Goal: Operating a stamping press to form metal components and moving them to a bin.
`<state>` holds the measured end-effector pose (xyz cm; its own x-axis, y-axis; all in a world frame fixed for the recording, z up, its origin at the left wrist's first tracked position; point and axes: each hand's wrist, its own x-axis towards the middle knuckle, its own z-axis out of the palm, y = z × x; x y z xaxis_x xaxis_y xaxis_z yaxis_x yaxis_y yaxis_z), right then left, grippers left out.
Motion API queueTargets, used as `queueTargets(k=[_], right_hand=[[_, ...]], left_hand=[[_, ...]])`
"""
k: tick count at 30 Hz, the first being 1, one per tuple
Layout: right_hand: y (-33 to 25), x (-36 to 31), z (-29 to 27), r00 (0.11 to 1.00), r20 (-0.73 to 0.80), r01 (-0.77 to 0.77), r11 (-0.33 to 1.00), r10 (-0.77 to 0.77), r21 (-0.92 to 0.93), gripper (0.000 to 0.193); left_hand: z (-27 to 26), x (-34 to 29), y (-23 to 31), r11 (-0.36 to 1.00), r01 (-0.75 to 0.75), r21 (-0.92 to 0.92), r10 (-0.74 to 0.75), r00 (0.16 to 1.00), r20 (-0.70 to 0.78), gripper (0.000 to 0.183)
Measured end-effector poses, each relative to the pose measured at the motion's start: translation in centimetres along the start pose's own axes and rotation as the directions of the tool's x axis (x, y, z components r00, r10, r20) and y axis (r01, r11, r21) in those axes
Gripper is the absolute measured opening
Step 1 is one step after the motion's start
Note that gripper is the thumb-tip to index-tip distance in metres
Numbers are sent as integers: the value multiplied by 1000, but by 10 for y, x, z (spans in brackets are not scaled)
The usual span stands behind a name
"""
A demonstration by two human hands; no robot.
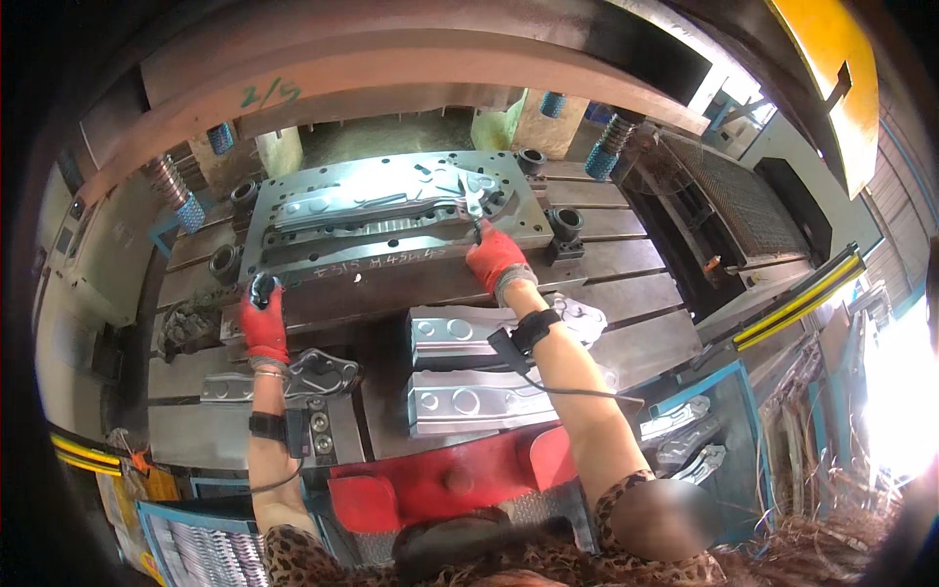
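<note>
Green handwriting sits on the brown press beam [391,73] above the die [391,210], toward its left end, and pale scrawl runs along the die's dark front face. A yellow panel [831,78] hangs far up to the right of the die, and a yellow-and-black striped bar [802,298] slants below that, right of the die. My right hand [497,259], in a red glove, is at the die's front right corner, fingers pinched closed on the end of the shiny pressed sheet [381,210] that lies along the die's top. My right forearm stretches straight up to it, a black strap at the wrist. My left hand [264,323], also red-gloved, is at the die's front left corner, curled over a black knob [262,287]; I cannot tell how firmly it grips. Below the die, between my arms, two stamped silver panels [469,367] lie stacked on the slotted bed [626,293], their edges nearly reaching my right wrist. A flat cut plate [318,372] lies just right of my left wrist. A red guard [440,479] spans the near edge below the panels. Blue-wrapped springs [181,201] stand left and right behind the die, leaving a dark gap above it.
</note>
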<state>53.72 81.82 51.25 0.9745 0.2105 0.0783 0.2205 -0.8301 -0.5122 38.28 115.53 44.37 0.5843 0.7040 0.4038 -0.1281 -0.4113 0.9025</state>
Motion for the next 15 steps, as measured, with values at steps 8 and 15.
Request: queueTargets(k=[8, 15], right_hand=[[21, -65, -36, 989, 21, 151, 967, -150, -203, 39], [221, -236, -60, 901, -145, -197, 685, 408, 702, 55]], left_hand=[[-59, -61, 0, 994, 31, 100, -28, 999, -37, 32], [-182, -227, -60, 861, 483, 159, -433, 861, -268, 33]])
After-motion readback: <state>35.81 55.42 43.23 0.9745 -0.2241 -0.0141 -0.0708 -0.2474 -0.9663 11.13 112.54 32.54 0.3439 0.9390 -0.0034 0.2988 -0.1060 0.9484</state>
